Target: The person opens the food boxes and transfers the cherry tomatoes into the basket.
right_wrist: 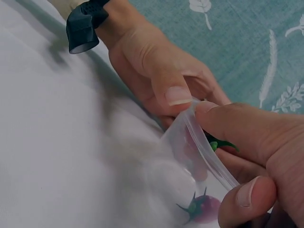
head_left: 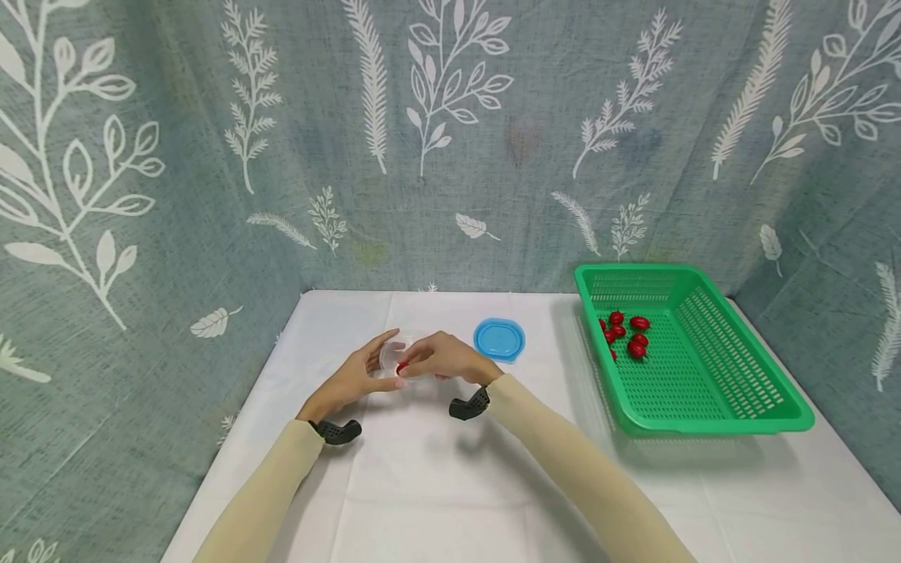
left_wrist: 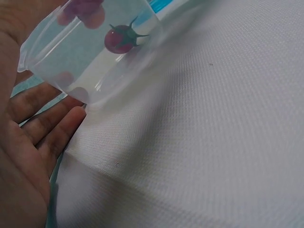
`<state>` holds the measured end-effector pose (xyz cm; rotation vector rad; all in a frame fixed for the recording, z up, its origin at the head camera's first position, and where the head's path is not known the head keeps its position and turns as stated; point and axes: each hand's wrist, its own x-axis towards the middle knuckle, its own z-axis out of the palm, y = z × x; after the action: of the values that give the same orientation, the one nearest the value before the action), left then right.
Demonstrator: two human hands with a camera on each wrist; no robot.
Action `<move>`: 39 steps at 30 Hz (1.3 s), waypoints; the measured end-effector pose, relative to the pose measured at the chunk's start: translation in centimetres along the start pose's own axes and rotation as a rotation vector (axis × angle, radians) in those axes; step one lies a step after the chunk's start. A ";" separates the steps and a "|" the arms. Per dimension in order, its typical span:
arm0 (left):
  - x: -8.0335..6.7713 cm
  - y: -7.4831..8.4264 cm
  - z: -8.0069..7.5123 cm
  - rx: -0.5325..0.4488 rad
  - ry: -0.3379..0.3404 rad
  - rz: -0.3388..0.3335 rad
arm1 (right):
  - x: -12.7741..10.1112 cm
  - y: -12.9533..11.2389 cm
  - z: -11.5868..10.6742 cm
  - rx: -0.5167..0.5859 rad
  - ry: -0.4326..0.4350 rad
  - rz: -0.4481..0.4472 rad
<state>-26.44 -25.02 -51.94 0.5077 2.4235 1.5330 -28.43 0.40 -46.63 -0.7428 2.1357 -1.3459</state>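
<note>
Clear plastic cup (head_left: 391,353) tilted between both hands at table centre. Left hand (head_left: 357,377) cups it, thumb on rim; right hand (head_left: 442,358) pinches a cherry tomato (head_left: 401,367) at its mouth. One tomato (left_wrist: 121,38) lies inside. Blue lid (head_left: 499,339) at 3 o'clock.

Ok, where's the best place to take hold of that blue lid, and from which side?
Pinch the blue lid by its raised rim, coming from above on its near edge. It lies flat on the table, so only the rim gives fingers a purchase, and the green basket crowds its right side.
</note>
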 end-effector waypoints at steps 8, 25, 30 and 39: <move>0.0 0.2 0.0 0.007 0.002 0.006 | -0.7 0.1 -0.8 -0.084 0.022 -0.082; 0.2 0.4 0.1 0.009 0.007 -0.017 | -3.4 -1.3 -3.6 -0.241 0.159 -0.180; 0.2 0.4 0.1 0.023 0.013 -0.037 | -4.6 -1.7 -5.2 -0.276 0.211 -0.168; 0.2 0.2 0.0 0.027 0.018 -0.019 | -7.4 -2.2 -7.9 -0.290 0.316 -0.096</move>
<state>-26.54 -24.84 -51.74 0.4772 2.4579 1.5059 -28.01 9.68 -40.69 -0.7950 2.6149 -1.2856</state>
